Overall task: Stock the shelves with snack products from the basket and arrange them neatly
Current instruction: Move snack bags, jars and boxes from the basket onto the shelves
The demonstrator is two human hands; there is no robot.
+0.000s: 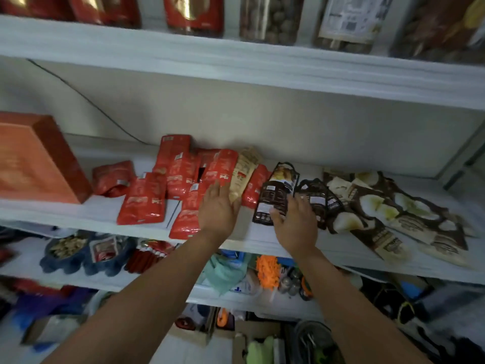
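Both bare arms reach up to the white middle shelf, where the snack packets lie flat in a loose row. The left hand is held palm down with its fingers straight and close together, holding nothing. They lie over the near edge of the heap of red foil snack pouches, and the thumb sits just beside the lower end of a tan paper pouch that lies tilted among the red ones. The blur hides whether the fingertips press on the packets or hang just above them. The right hand is also flat and empty, its fingers slightly spread over the gap between a dark brown pouch with a printed back label and the next dark pouch. Its thumb overlaps that pouch's lower corner. Farther right, well apart from both hands, brown-and-cream pouches overlap one another along the shelf. At the shelf's left end stands an orange cardboard box. On the shelf above stand clear plastic jars of brown snacks beside red-labelled ones.
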